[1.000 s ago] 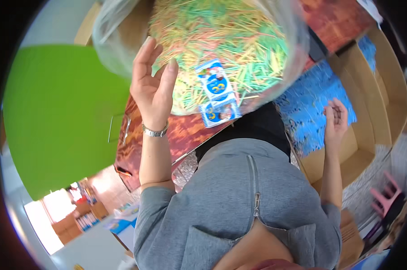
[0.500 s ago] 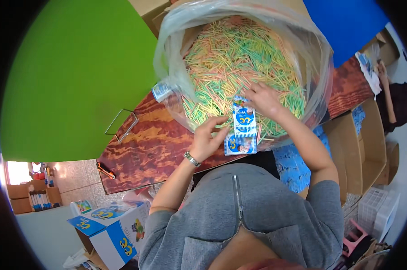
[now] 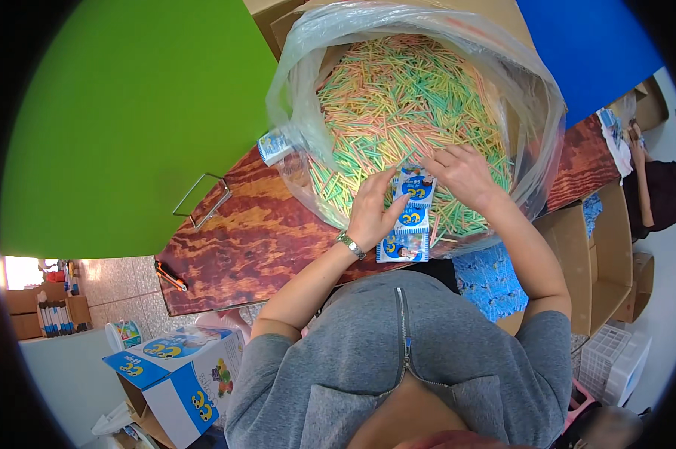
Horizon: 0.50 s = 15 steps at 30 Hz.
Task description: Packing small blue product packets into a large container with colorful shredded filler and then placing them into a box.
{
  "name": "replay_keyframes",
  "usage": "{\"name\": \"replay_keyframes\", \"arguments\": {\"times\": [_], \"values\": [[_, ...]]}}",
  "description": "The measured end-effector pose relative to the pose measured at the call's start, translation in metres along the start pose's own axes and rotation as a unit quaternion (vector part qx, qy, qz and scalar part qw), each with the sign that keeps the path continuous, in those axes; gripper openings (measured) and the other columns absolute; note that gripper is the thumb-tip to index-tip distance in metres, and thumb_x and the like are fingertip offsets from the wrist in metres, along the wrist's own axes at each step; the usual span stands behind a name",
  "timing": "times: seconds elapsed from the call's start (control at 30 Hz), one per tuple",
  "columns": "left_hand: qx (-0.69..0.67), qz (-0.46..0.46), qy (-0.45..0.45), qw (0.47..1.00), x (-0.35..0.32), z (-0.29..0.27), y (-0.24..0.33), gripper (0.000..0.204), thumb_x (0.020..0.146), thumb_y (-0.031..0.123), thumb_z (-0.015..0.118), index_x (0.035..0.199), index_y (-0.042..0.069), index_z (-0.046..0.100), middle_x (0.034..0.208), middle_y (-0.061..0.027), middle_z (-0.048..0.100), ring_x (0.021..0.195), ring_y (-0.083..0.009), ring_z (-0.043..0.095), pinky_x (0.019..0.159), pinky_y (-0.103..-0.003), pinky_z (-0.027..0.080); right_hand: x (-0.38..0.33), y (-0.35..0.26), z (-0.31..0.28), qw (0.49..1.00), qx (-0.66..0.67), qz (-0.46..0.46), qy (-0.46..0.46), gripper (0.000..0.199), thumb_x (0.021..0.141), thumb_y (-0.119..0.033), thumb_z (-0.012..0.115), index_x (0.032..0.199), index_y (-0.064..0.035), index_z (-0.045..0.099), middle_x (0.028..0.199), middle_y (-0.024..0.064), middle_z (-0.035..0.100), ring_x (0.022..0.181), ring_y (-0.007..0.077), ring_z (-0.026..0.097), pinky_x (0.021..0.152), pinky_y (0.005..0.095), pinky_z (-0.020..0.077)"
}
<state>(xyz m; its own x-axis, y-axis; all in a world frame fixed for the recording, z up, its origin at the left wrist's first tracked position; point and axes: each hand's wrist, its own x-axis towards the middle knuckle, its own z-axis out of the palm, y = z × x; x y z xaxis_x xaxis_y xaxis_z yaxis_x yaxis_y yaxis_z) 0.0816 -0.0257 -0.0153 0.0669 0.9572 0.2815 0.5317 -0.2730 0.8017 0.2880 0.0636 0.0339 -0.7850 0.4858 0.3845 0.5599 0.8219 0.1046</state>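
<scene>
A short column of blue-and-white packets [image 3: 412, 218] lies at the near rim of a large clear plastic bag [image 3: 297, 86] full of thin pastel sticks [image 3: 416, 97]. My left hand [image 3: 372, 213], wearing a metal watch, has its thumb over the left edge of the uppermost packet [image 3: 417, 191], with its fingers against that packet's upper left side. My right hand [image 3: 465, 176] has its fingers bent over the same packet's upper right corner. Both seem to grip it; fingertips are partly hidden. The lowest packet [image 3: 403, 247] hangs nearest my body.
Another packet [image 3: 275, 147] lies left of the bag on the red-brown table [image 3: 233, 247]. A wire stand [image 3: 203, 200] and an orange-black cutter [image 3: 171, 277] lie further left. Cardboard boxes [image 3: 611, 254] stand at right, near another person's arm [image 3: 643, 183]. A printed carton [image 3: 170, 382] stands lower left.
My left hand has moved up and right onto the uppermost packet. My right hand has shifted slightly right. The packet column now shows more of its length, and the whole view has shifted a little.
</scene>
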Motion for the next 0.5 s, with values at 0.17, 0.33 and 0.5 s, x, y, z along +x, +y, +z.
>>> {"name": "replay_keyframes", "arguments": {"times": [0.17,0.33,0.5], "values": [[0.006,0.03,0.054,0.998,0.008,-0.001,-0.004,0.043,0.084,0.022,0.07,0.118,-0.003,0.058,0.102,-0.0181,0.064,0.095,-0.0303,0.061,0.084,-0.037,0.048,0.01,0.001,-0.02,0.997,0.078,-0.003,-0.012,0.021,0.075,-0.014,0.065,0.096,-0.0131,0.065,0.081,0.0028,0.063,0.078,0.0236,0.064,0.065,0.0357,0.0504],[-0.331,-0.156,-0.038,0.93,0.015,-0.001,-0.006,0.024,0.091,0.02,0.066,0.088,-0.003,0.068,0.073,0.0018,0.066,0.066,-0.0025,0.055,0.058,-0.02,0.045,0.028,-0.007,-0.022,0.957,0.281,0.072,0.012,0.018,0.084,-0.015,0.067,0.098,-0.0045,0.067,0.085,0.0123,0.066,0.076,0.0282,0.065,0.064,0.0372,0.0501],[-0.366,-0.16,-0.075,0.914,0.023,-0.011,0.001,0.02,0.089,0.016,0.069,0.096,-0.003,0.069,0.084,-0.0012,0.07,0.075,-0.0031,0.061,0.065,-0.021,0.05,0.035,-0.008,-0.021,0.913,0.372,0.159,-0.04,0.018,0.085,-0.018,0.067,0.092,-0.002,0.067,0.078,0.013,0.064,0.071,0.0273,0.065,0.063,0.0355,0.0484]]}}
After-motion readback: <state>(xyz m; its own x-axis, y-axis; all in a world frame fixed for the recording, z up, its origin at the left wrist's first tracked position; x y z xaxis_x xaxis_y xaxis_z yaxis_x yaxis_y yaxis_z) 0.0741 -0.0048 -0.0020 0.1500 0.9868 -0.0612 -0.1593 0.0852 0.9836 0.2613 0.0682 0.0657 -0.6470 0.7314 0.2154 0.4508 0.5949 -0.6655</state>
